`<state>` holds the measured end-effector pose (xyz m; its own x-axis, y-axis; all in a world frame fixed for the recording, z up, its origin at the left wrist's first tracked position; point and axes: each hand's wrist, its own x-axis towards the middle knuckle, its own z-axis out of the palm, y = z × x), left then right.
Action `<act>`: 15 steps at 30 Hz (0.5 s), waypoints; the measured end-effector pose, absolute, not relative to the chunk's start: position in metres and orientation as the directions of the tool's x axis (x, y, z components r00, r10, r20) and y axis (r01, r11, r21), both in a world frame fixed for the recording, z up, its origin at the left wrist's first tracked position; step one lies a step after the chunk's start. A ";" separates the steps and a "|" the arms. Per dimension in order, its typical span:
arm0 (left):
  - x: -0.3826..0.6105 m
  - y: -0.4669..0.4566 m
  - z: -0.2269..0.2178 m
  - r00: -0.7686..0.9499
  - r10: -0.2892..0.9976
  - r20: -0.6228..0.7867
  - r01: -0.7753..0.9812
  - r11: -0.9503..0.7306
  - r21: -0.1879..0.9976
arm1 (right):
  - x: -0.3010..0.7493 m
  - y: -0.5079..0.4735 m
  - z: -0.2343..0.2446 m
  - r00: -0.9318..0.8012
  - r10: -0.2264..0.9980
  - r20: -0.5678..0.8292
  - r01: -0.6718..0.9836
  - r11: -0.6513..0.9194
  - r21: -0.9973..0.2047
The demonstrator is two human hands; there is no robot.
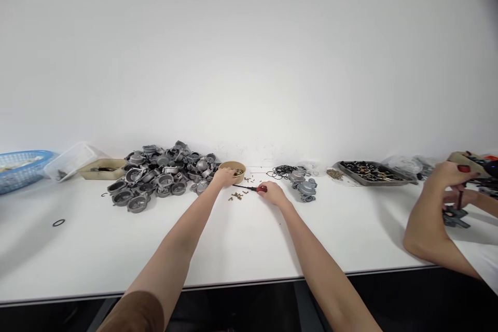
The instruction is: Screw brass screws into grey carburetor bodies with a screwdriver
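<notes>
My left hand (pixel 224 177) reaches over the near rim of a round tan bowl (pixel 241 177) that holds small brass-coloured parts; its fingertips dip among them, and I cannot make out whether they are closed on any. Gripped in my right hand (pixel 273 193) is a screwdriver (pixel 260 189) with a red and black handle, its dark shaft pointing left toward the bowl. Loose brass pieces (pixel 236 196) lie on the table just in front of the bowl. Grey metal housings (pixel 305 189) stand to the right of my right hand.
A large heap of grey metal cups (pixel 165 179) lies at left, near a tan tray (pixel 103 171) and a blue basket (pixel 23 168). Black rings (pixel 283 171) and a tray of dark parts (pixel 377 182) lie at right. A co-worker's arm (pixel 430 218) works at far right.
</notes>
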<state>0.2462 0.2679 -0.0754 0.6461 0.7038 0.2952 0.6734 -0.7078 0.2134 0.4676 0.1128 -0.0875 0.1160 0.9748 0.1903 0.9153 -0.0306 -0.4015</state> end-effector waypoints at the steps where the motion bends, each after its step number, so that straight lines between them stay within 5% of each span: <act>1: 0.249 0.268 -0.078 0.640 0.707 0.301 0.682 -0.703 0.201 | 0.468 0.113 -0.088 0.117 0.974 0.192 0.918 -0.033 -0.395; 15: 0.251 0.270 -0.077 0.657 0.682 0.322 0.634 -0.730 0.255 | 0.469 0.112 -0.087 0.124 0.975 0.185 0.899 -0.032 -0.437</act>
<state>0.2507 0.2697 -0.0771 0.6565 0.6822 0.3219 0.6337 -0.7303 0.2552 0.4689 0.1120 -0.0868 0.1244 0.9747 0.1855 0.8990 -0.0316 -0.4368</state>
